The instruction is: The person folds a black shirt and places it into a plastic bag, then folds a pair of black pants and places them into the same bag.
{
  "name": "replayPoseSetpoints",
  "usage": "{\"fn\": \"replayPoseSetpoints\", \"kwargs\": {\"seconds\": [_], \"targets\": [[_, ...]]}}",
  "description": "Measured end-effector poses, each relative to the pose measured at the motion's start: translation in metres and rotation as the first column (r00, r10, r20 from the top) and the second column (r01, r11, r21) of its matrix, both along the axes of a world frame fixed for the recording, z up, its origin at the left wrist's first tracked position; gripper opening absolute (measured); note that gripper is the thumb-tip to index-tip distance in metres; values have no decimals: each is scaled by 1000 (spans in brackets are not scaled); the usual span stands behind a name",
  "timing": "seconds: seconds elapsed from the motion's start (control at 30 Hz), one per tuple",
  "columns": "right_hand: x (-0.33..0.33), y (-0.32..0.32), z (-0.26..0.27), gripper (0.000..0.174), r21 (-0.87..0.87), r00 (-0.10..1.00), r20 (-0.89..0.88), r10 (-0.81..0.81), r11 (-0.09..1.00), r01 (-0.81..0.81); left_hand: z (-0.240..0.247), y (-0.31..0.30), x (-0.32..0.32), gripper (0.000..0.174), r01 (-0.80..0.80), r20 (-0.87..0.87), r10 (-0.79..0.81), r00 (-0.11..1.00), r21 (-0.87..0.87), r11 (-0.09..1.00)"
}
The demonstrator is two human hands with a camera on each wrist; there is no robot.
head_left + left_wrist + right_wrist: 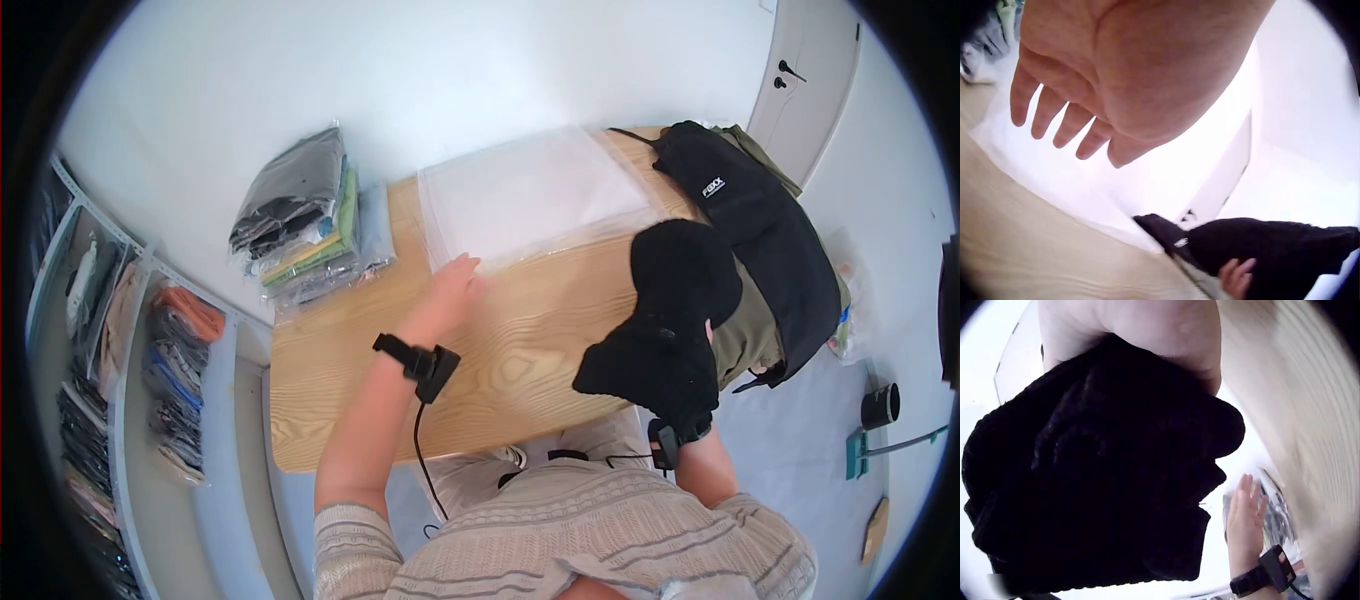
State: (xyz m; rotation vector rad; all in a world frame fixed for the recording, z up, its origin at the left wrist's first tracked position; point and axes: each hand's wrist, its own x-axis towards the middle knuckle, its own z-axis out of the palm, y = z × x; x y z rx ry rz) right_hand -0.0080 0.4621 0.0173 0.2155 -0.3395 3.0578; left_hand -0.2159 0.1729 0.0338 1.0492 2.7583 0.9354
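A white wall is rising behind the wood-grained worktop (350, 400). Over the worktop's right side, the right hand (1141, 325) is grasping a bunched black knit (685, 290); the left hand (450, 300) is hovering released, fingers extended, above the worktop's middle. The left wrist view is showing right-hand fingertips (1236, 278) against black fabric; the head view is mostly hiding that hand. The knit's folds are blending together darkly, obscuring its shape.
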Motion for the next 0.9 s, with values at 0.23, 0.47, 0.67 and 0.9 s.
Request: {"fn": "replayPoseSetpoints", "kwargs": {"seconds": [0.23, 0.47, 0.67, 0.9], "targets": [[17, 36, -47, 55, 77, 941, 221, -255, 967, 244, -22, 0, -43, 29, -246, -333, 88, 939, -471, 847], [11, 23, -37, 54, 418, 825, 293, -483, 841, 344, -20, 7, -46, 17, -409, -459, 176, 871, -479, 777], [9, 20, -31, 52, 187, 913, 240, -330, 939, 290, -6, 11, -30, 14, -424, -507, 234, 829, -299, 855], [14, 25, -30, 54, 90, 981, 143, -133, 989, 121, 24, 46, 18, 11, -385, -530, 131, 838, -402, 831]]}}
